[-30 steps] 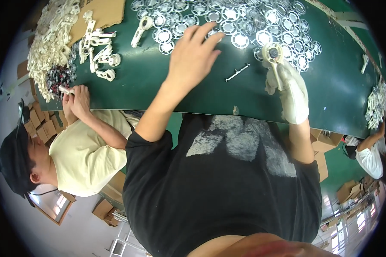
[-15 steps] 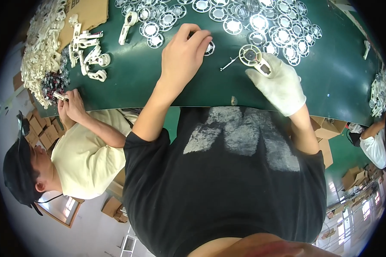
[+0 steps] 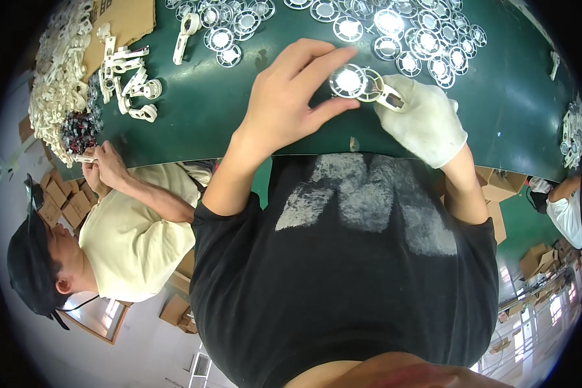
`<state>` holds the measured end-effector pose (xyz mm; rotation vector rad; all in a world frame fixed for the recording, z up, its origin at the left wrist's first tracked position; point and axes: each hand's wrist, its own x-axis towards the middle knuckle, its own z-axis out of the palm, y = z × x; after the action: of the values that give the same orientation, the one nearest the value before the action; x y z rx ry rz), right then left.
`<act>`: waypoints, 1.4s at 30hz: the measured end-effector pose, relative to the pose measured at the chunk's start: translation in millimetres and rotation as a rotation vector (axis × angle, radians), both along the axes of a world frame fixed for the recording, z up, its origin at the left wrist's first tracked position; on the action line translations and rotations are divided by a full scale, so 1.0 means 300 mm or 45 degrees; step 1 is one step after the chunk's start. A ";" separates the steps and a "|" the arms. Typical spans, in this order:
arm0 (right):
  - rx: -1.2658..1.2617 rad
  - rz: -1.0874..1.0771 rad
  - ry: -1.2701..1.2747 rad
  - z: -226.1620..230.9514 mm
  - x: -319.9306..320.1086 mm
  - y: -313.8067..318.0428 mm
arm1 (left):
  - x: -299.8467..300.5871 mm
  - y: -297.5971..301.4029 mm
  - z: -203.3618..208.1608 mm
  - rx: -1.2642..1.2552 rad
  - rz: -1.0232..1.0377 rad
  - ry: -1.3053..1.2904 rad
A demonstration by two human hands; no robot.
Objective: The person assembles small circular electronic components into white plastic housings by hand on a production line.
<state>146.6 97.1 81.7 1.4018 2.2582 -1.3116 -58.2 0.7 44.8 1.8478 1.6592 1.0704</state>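
My left hand (image 3: pixel 281 107) pinches a round fan grille cover (image 3: pixel 348 82) with a shiny silver centre between thumb and fingers. My right hand (image 3: pixel 427 123) wears a white glove and is closed around the handle of a small white hand-fan housing (image 3: pixel 390 98). The housing's ring-shaped head points left. The grille cover overlaps that ring from the left; whether the two touch I cannot tell. Beyond both hands lies a large spread of similar grille covers (image 3: pixel 427 42), with a smaller group (image 3: pixel 221 39) to its left.
One white fan housing (image 3: pixel 185 37) lies far left, near a cluster of white housings (image 3: pixel 136 84). A heap of white parts (image 3: pixel 61 71) and cardboard (image 3: pixel 132 29) fill the left end of the green table (image 3: pixel 239 90). Beside me a co-worker's hands (image 3: pixel 107 165) handle a white part.
My left hand has lifted a grille cover off the table and brought it right, to the fan housing's head. My right hand still holds the housing.
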 end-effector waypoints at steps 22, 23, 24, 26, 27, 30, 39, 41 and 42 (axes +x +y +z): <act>-0.802 0.019 0.505 0.075 0.039 0.030 | 0.047 0.001 0.048 0.104 -0.141 -0.220; -0.909 -0.041 0.575 0.078 0.041 0.025 | 0.044 -0.003 0.055 0.087 -0.180 -0.233; -0.909 -0.043 0.576 0.072 0.041 0.030 | 0.043 -0.003 0.059 0.069 -0.220 -0.247; -0.962 0.130 0.411 0.050 0.035 0.045 | 0.045 0.011 0.048 0.149 -0.288 -0.250; -0.873 0.098 0.453 0.040 0.025 0.036 | 0.049 0.017 0.035 0.259 -0.303 -0.168; -0.672 -0.024 0.655 -0.043 0.029 -0.017 | 0.047 0.038 0.012 0.346 -0.373 -0.075; 0.188 0.185 0.636 -0.044 0.021 -0.052 | 0.067 0.026 -0.011 -0.137 -0.324 -0.847; 0.249 0.196 0.533 -0.056 0.034 -0.056 | 0.063 0.065 0.030 -0.130 -0.301 -0.742; 0.156 0.117 0.290 -0.032 0.028 -0.049 | 0.045 0.100 0.037 -0.093 -0.310 -0.636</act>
<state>155.1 82.3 72.1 1.2215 2.5566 -1.3877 -44.5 30.7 55.9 1.5240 1.1398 1.2194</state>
